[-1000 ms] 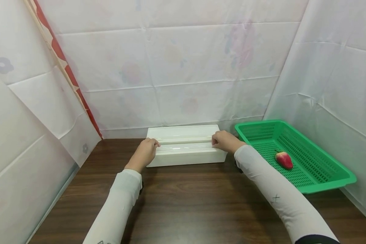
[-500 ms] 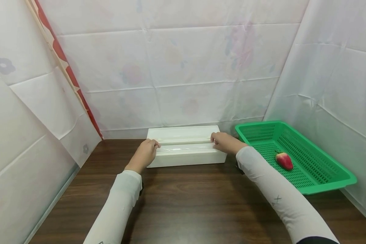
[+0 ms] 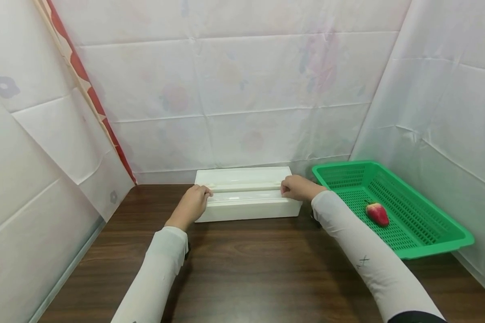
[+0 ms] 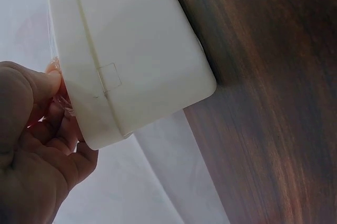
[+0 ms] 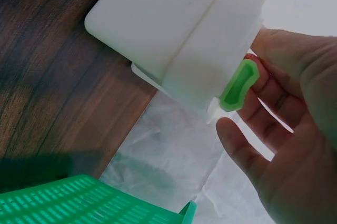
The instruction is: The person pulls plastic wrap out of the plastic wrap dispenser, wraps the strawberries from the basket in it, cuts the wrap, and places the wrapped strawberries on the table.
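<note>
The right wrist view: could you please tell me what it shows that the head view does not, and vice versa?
Only the right wrist view shows the light green piece at the end of the white box, by the right hand. Only the head view shows the left hand and red fruit. Both show the white box, right hand, green basket and wooden table.

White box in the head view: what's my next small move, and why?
I'd probably draw the clear film slightly toward the person, both hands together. The left hand pinches crinkled film at one end of the white box; the right hand seems to grip it at the other, and the film lies across the top between them.
</note>
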`<action>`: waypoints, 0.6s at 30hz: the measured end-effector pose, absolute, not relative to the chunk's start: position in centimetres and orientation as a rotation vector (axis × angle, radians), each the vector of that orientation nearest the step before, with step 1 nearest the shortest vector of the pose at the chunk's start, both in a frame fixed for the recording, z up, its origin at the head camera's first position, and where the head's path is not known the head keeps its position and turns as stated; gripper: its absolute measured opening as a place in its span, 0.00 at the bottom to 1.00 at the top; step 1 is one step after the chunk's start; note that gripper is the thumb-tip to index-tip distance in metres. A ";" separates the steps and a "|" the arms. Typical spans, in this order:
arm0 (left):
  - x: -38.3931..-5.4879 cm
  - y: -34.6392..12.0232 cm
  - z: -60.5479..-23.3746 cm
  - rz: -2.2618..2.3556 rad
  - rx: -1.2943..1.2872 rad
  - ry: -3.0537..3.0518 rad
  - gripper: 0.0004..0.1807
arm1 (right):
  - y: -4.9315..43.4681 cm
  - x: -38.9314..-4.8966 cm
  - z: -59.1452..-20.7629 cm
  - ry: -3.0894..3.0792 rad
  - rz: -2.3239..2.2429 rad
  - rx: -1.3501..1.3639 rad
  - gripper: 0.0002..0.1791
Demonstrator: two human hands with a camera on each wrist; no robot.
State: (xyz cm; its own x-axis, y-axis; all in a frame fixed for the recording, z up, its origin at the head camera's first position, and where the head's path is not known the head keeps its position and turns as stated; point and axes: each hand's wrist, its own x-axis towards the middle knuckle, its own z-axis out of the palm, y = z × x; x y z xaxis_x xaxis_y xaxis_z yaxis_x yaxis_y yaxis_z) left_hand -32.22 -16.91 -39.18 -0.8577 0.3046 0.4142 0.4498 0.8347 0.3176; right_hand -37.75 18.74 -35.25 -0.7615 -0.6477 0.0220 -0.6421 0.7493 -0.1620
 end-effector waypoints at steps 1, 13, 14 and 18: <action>-32.2 -16.9 -39.2 -0.580 -0.569 -2.662 0.08 | 18.7 -37.7 -35.3 2.898 -0.238 -1.095 0.07; -32.1 -16.9 -39.2 -0.575 -0.567 -2.650 0.08 | 18.5 -37.5 -35.4 2.900 -0.162 -1.138 0.11; -32.1 -16.9 -39.2 -0.575 -0.566 -2.649 0.08 | 18.6 -37.5 -35.5 2.905 -0.168 -1.132 0.10; -32.1 -16.9 -39.4 -0.578 -0.568 -2.650 0.08 | 18.8 -37.2 -35.4 2.893 -0.269 -1.082 0.09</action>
